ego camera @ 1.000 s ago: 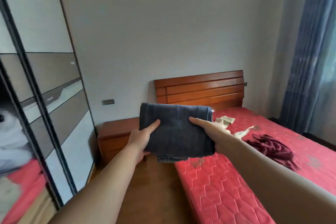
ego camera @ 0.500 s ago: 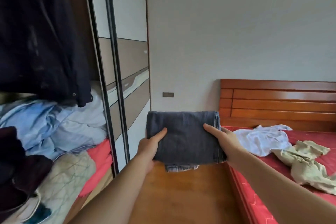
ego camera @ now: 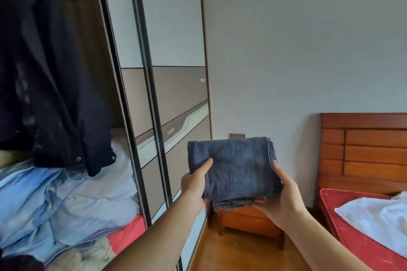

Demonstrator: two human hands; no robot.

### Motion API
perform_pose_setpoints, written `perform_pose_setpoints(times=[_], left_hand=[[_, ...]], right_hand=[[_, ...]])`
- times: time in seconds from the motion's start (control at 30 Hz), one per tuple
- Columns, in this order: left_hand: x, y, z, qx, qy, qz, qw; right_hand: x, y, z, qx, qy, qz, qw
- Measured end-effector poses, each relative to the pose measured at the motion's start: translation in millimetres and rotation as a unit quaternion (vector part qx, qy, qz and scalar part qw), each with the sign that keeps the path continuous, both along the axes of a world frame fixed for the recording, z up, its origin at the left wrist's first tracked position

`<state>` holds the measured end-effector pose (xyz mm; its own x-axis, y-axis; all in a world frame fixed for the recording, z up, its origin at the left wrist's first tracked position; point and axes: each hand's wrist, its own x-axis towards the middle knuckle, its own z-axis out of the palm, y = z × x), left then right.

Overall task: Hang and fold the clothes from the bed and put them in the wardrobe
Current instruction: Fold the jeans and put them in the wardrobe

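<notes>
Folded jeans (ego camera: 233, 167) sit between my left hand (ego camera: 195, 185) and right hand (ego camera: 284, 193), each grip pinching a side to keep the folds stacked, beside the open wardrobe (ego camera: 123, 94), bed (ego camera: 361, 231) at right

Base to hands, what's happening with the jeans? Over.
Both hands, left and right, grip folded jeans. Wardrobe open, already piled with bedding. Nothing between. Over.

Wardrobe (ego camera: 154, 94) left, bed (ego camera: 363, 237) right, folded jeans (ego camera: 233, 165) between.
</notes>
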<state>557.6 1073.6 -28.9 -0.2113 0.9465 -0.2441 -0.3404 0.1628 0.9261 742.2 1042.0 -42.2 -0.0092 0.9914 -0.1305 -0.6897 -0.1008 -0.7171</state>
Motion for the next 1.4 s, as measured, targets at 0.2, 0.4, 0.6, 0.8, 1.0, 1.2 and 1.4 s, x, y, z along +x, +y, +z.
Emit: perform_pose_setpoints(times=[0.2, 0.4, 0.6, 0.8, 1.0, 1.2, 1.4], left_hand=[[16, 109, 25, 0.006, -0.01, 0.04, 0.999], [7, 243, 28, 0.039, -0.055, 0.016, 0.998], [-12, 407, 19, 0.051, -0.095, -0.036, 0.994], [-10, 533, 38, 0.051, -0.099, -0.032, 0.993], [-1, 624, 44, 0.058, -0.042, -0.045, 0.996], [5, 715, 55, 0.027, 0.187, -0.048, 0.981], [17, 817, 68, 0.016, 0.321, 0.055, 0.945]], right_hand=[[-14, 117, 14, -0.025, 0.044, 0.007, 0.999], [-33, 252, 31, -0.05, 0.054, -0.003, 0.997], [-49, 403, 41, -0.048, 0.002, -0.036, 0.998], [-61, 522, 64, -0.03, 0.03, -0.028, 0.999], [-41, 640, 68, -0.017, 0.016, -0.033, 0.999], [-5, 770, 64, 0.017, 0.035, 0.005, 0.999], [21, 884, 54, 0.011, 0.042, 0.058, 0.997]])
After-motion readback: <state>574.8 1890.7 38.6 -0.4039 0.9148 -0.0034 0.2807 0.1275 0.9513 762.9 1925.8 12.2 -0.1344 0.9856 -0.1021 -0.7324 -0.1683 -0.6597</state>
